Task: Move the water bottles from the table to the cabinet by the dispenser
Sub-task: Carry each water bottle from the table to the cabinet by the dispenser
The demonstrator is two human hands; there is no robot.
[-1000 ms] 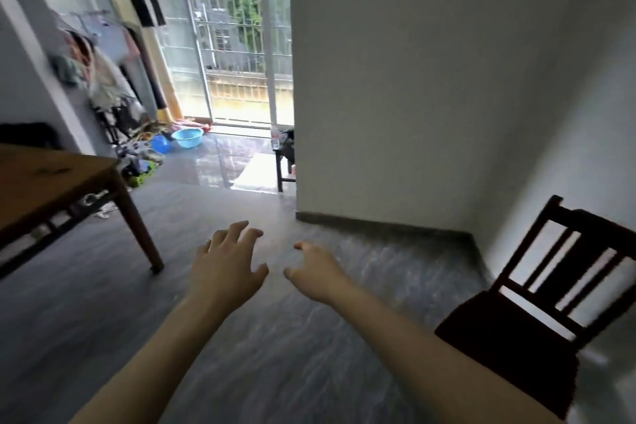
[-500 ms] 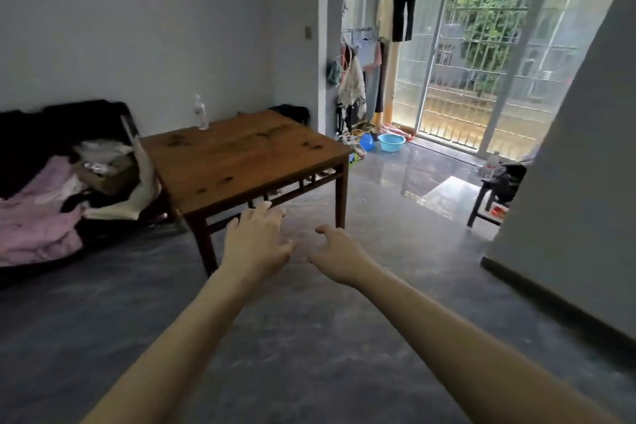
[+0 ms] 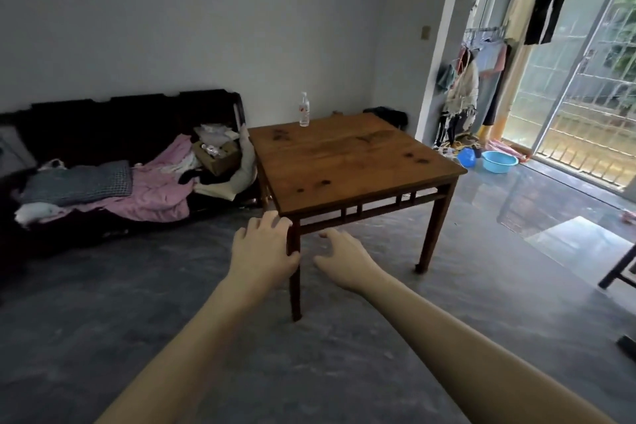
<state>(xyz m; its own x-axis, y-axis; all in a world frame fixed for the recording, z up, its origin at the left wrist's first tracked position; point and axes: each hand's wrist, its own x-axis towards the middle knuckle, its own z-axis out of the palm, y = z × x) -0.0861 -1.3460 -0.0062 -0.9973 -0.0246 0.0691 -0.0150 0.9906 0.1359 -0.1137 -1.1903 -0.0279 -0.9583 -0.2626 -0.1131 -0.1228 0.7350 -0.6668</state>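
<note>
Both bare hands, left hand (image 3: 263,253) & right hand (image 3: 344,260), loosely spread, empty; walk round square brown wooden table (image 3: 347,162), grip clear plastic water bottle (image 3: 304,109) at 12 o'clock mid-body.

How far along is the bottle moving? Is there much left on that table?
Done: cannot tell, since the cabinet and dispenser are out of view. In hand: nothing; the left hand and right hand are both empty, held out short of the wooden table. Left: one water bottle stands upright at the table's far edge.
</note>
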